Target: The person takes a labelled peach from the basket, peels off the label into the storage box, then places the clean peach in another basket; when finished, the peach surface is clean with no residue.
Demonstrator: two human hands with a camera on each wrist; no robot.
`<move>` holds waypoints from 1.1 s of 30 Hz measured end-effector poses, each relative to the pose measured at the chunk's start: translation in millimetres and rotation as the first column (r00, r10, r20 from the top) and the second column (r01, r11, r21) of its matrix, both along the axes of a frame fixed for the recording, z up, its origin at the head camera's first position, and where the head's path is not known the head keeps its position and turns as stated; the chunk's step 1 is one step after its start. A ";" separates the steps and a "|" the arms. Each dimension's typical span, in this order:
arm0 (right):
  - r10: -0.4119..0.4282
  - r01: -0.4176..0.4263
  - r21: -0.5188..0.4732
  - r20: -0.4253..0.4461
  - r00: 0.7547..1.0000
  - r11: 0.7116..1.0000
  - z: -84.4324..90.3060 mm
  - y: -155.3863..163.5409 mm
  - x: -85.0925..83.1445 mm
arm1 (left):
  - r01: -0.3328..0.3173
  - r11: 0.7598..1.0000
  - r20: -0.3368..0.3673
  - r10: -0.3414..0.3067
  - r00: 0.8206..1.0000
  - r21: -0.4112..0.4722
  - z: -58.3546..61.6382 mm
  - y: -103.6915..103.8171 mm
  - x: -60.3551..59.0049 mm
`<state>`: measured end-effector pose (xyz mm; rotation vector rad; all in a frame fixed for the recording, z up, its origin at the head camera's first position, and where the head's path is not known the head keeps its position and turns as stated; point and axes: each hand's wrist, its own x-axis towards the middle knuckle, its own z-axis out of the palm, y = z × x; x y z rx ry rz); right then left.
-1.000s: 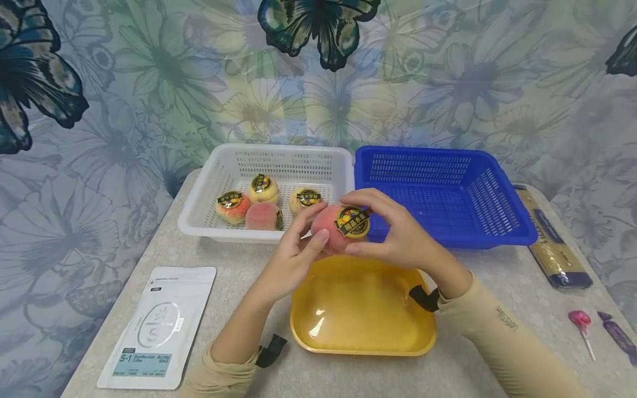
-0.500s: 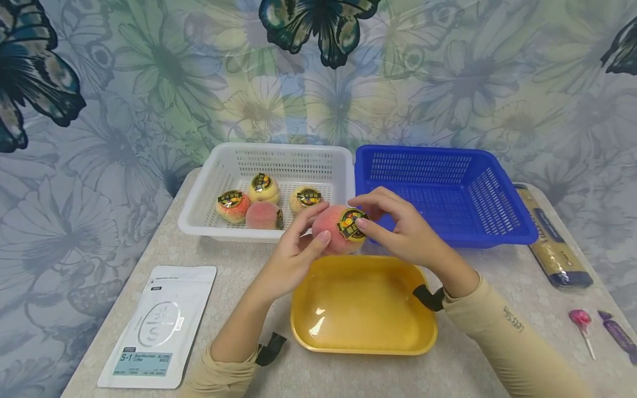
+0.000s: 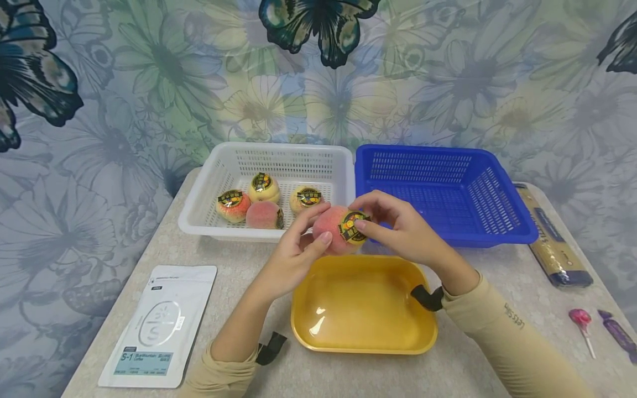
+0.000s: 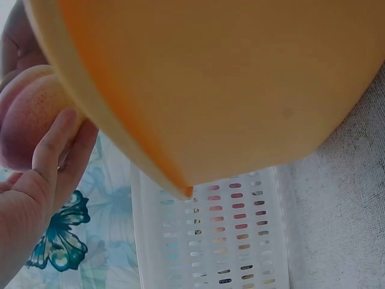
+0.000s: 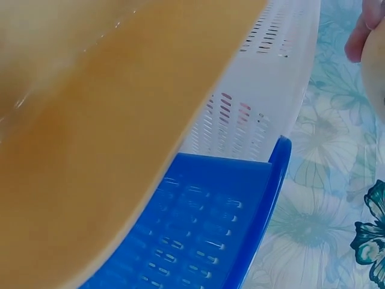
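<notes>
On the grey speckled desk [image 3: 239,265] stand one blue perforated plastic basket [image 3: 497,221], one white perforated plastic basket [image 3: 199,213] holding four stickered peaches [image 3: 264,215], and one shallow yellow plastic tray [image 3: 363,331]. A fifth pink round peach [image 3: 330,229] hangs above the tray's far edge. The left hand [image 3: 293,254] cups it with curled fingers, while the right hand [image 3: 403,229] pinches its round black-and-gold sticker [image 3: 351,226].

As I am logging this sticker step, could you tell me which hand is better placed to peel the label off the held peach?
Probably the right hand: its fingertips sit on the sticker, while the left hand cradles the peach.
</notes>
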<state>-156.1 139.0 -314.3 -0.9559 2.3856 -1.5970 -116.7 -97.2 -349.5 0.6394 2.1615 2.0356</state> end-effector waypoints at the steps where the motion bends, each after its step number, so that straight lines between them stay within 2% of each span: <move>1: 0.003 -0.003 -0.002 0.016 1.000 1.000 0.5 0.2 0.2 | 0.001 1.000 0.000 -0.001 1.000 0.000 -0.2 0.1 -0.2; 9: 0.024 -0.024 -0.009 0.081 0.996 1.000 3.5 1.4 2.0 | 0.006 1.000 0.026 -0.006 1.000 0.010 -0.2 0.1 0.0; 19: 0.027 -0.028 0.003 0.071 0.997 1.000 1.1 3.2 1.3 | 0.010 1.000 0.071 -0.011 0.997 0.023 -0.4 0.1 -1.1; 27: 0.019 -0.019 -0.005 0.057 0.998 1.000 1.1 4.2 1.4 | -0.037 0.999 0.133 0.033 0.991 0.022 -1.6 -1.5 -3.2; 33: -0.004 0.003 0.008 0.066 0.998 1.000 -0.4 4.6 2.6 | -0.044 0.999 0.145 0.039 0.989 0.032 -1.1 -3.4 -4.0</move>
